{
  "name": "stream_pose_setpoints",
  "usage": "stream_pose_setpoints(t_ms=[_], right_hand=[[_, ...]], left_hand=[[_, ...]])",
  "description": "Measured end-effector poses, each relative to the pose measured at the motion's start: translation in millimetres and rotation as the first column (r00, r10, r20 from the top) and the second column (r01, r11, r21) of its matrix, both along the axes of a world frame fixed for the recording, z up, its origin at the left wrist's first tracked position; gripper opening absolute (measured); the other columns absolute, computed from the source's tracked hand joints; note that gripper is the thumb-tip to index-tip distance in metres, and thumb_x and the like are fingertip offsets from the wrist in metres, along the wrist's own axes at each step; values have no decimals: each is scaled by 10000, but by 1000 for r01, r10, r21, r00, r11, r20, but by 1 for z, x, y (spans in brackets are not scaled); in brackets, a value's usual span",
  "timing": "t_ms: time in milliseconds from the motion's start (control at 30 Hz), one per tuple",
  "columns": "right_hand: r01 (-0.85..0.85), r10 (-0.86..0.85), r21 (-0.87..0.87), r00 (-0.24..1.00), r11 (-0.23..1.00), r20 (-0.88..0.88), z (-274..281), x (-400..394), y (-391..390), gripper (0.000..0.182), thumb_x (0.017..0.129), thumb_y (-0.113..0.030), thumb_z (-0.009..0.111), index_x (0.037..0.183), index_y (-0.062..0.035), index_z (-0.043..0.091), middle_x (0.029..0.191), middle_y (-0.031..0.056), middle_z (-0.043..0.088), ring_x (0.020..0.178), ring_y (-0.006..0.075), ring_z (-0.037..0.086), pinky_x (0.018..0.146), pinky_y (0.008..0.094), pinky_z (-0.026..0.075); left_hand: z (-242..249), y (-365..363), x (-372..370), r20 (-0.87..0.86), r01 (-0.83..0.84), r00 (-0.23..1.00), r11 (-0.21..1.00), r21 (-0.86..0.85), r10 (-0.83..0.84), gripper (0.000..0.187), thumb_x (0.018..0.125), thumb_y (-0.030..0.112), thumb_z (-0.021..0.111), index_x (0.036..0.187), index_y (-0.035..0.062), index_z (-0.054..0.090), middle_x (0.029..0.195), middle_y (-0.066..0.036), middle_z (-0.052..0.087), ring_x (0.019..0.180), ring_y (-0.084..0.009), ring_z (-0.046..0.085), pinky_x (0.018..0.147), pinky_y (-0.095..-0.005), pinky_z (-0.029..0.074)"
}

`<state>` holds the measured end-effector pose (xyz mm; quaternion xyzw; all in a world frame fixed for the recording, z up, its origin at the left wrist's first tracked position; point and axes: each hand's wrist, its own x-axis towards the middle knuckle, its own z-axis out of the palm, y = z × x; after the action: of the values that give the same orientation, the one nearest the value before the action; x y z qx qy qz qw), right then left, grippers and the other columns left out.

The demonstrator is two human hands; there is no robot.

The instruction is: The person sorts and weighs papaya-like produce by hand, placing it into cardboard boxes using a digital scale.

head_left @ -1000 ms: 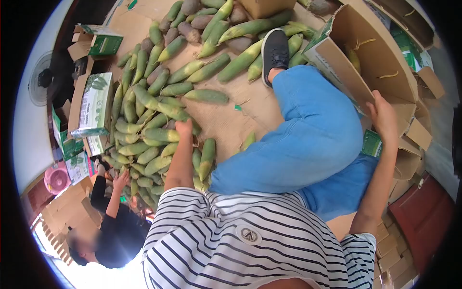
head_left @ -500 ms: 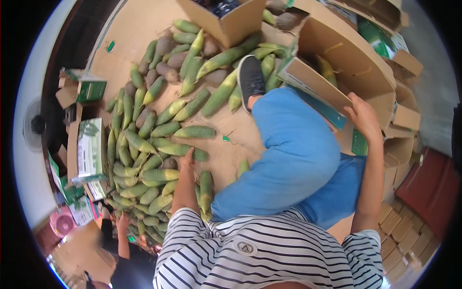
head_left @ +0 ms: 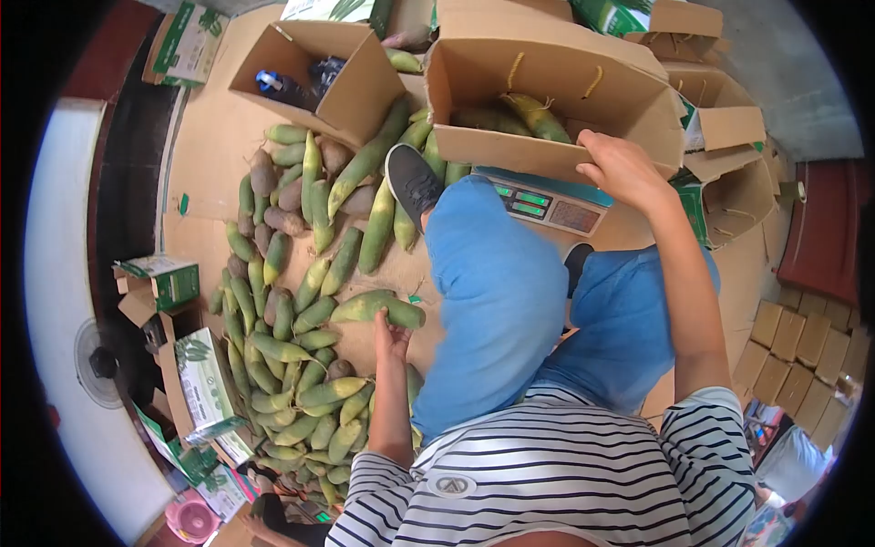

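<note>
My left hand (head_left: 392,335) grips a green radish (head_left: 378,310) near its darker right end, just above the pile of green radishes (head_left: 273,349). My right hand (head_left: 620,167) has its fingers closed on the near edge of an open cardboard box (head_left: 519,154). Inside that box lie a few radishes (head_left: 536,117). Under the box's front side, a scale (head_left: 547,208) shows lit green displays. Brown-skinned roots (head_left: 284,221) lie among the radishes at the upper left.
Another open box (head_left: 319,77) with dark items stands at the upper left. More boxes (head_left: 729,205) are at the right, beside stacked small cartons (head_left: 797,339). A fan (head_left: 98,362) and pink basin (head_left: 191,518) are at the left. Another person's hand (head_left: 260,521) shows at the bottom left.
The view has shifted, bringing the scale and box interior into sight. My left hand has lifted the radish from the pile. My right hand stays at the box edge.
</note>
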<state>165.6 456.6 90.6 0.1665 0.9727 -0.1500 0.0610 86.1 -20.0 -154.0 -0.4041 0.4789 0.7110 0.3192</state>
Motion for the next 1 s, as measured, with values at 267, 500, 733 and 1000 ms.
stream_pose_setpoints(t_ms=[267, 500, 733, 1000], right_hand=[[-117, 118, 88, 993, 989, -7, -13, 11, 6, 84, 772, -98, 563, 809, -35, 606, 808, 150, 630, 803, 321, 624, 684, 415, 497], [-140, 140, 8, 990, 990, 1, -8, 18, 0, 108, 753, -69, 597, 855, -39, 617, 798, 146, 616, 807, 325, 615, 667, 416, 485], [-200, 200, 35, 980, 979, 7, -3, 27, 0, 115, 748, -106, 568, 810, -43, 642, 753, 149, 635, 766, 324, 631, 650, 422, 493], [-221, 217, 50, 973, 974, 75, -3, 33, -6, 115, 754, -102, 545, 807, -47, 630, 737, 139, 626, 748, 314, 630, 642, 415, 492]], left_hand=[[182, 115, -54, -804, 322, 305, 850, -417, -510, 543, 803, 50, 626, 1287, -35, 393, 1182, -106, 502, 1074, -188, 500, 937, -314, 390], [300, 257, -81, -542, 30, -553, 635, -772, -633, 626, 640, 45, 677, 1237, 33, 489, 1141, -148, 528, 1057, -309, 521, 924, -385, 410], [272, 354, -90, -263, 96, -823, 333, -938, -504, 583, 646, 117, 704, 1186, 27, 506, 1071, -169, 547, 1001, -350, 538, 848, -414, 453], [230, 372, -91, -35, 74, -889, -68, -995, -457, 480, 707, 160, 674, 1149, 28, 540, 1043, -165, 567, 1000, -341, 550, 853, -420, 456]])
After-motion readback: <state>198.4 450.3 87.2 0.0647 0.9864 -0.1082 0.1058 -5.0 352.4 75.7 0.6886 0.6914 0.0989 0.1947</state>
